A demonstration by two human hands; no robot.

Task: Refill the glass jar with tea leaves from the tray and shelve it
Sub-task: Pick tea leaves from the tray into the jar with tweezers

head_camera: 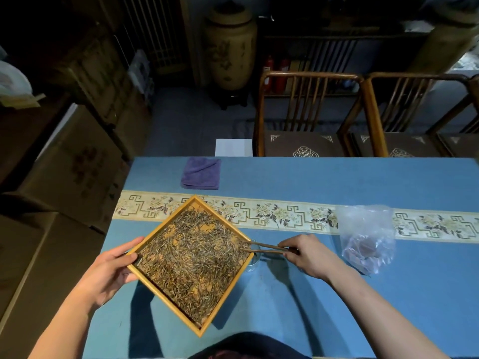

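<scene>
Left hand: my left hand grips the tray at its 9 o'clock corner, thumb on the rim and fingers curled underneath, holding it up off the table and turned like a diamond.
Right hand: my right hand pinches a pair of wooden tongs at their near end, fingers curled round them; their tips reach the tray's 3 o'clock corner and touch the leaves there.
Tray: the wooden tray has a light yellow rim and is covered almost wholly by tea leaves, thin dark and golden strands, with patches of the orange floor showing through.
Glass jar: the glass jar stands on the table just under the tray's 3 o'clock corner; I see only part of its clear rim and wall, the rest is hidden by the tray.
Table: the blue table carries a cream patterned runner across it, from 9 to 3 o'clock behind the tray.
Plastic bag: a clear plastic bag lies at 3 o'clock of my right hand, with something brownish inside that I cannot make out.
Cloth: a folded purple cloth lies at 12 o'clock of the tray, beyond the runner.
Chairs: two wooden chairs stand at the table's far edge, toward 1 o'clock.
</scene>
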